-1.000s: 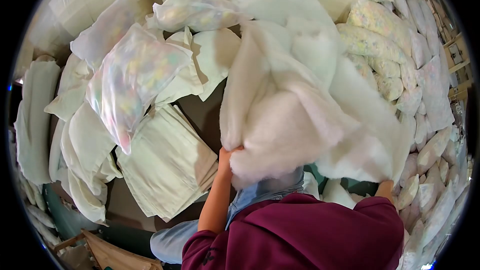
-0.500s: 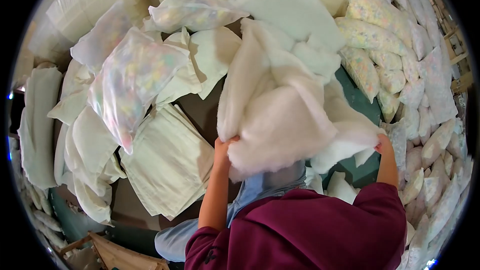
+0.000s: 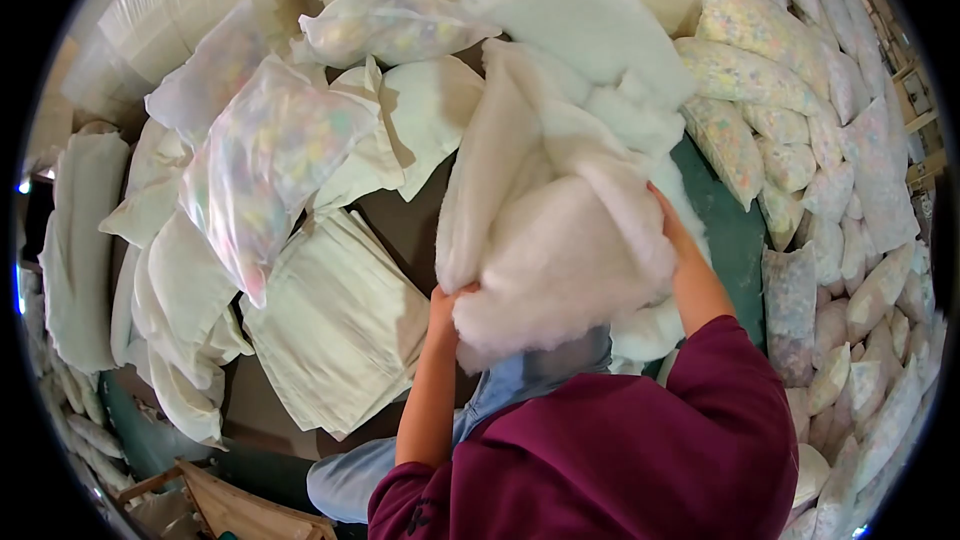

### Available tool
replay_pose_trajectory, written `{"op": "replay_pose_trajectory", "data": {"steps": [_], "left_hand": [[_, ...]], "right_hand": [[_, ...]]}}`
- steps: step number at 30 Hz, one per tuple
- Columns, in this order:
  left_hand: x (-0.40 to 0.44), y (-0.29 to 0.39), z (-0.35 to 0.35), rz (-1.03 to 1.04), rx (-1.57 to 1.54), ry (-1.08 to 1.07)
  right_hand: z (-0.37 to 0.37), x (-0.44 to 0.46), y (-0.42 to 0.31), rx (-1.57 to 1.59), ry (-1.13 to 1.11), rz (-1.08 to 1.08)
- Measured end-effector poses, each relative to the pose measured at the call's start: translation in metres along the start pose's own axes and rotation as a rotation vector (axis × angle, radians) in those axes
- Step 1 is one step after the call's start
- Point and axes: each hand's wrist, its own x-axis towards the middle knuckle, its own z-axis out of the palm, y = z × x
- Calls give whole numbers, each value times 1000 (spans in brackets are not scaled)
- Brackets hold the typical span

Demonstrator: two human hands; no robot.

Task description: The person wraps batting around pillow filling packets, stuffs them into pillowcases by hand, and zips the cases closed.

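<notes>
Partly over the jeans (image 3: 512, 380), white batting (image 3: 565, 250), bunched; left hand (image 3: 450, 301) grasping its near-left edge; right hand (image 3: 673, 214) against its right side, fingertips hidden, cannot tell whether gripping; cloth stack (image 3: 335, 328) left of batting

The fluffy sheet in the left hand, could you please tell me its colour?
The fluffy sheet is off-white, faintly pinkish, best in the head view.

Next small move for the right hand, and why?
Probably draw the right side of the white wadding inward: the right hand is at that edge, the left hand grips near the lower left corner, and the wadding lies in loose, uneven folds between them.
</notes>
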Motion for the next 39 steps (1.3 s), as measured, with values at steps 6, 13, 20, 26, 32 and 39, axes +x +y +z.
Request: {"op": "replay_pose_trajectory", "data": {"steps": [6, 13, 20, 26, 32, 39], "left_hand": [[-5, 10, 13, -78, 42, 23], [-6, 45, 15, -349, -273, 4], [1, -9, 36, 43, 940, 84], [-11, -24, 44, 170, 893, 120], [-12, -10, 42, 284, 970, 100], [-2, 23, 57, 443, 911, 54]], "right_hand": [[204, -147, -126, -603, 11, -582], [289, -176, 127, -1821, -795, -925], [262, -240, 142, -1839, -1436, -558], [152, -110, -28, -290, 52, -659], [50, 59, 20, -411, 493, -45], [78, 140, -42, -546, 295, 131]]}}
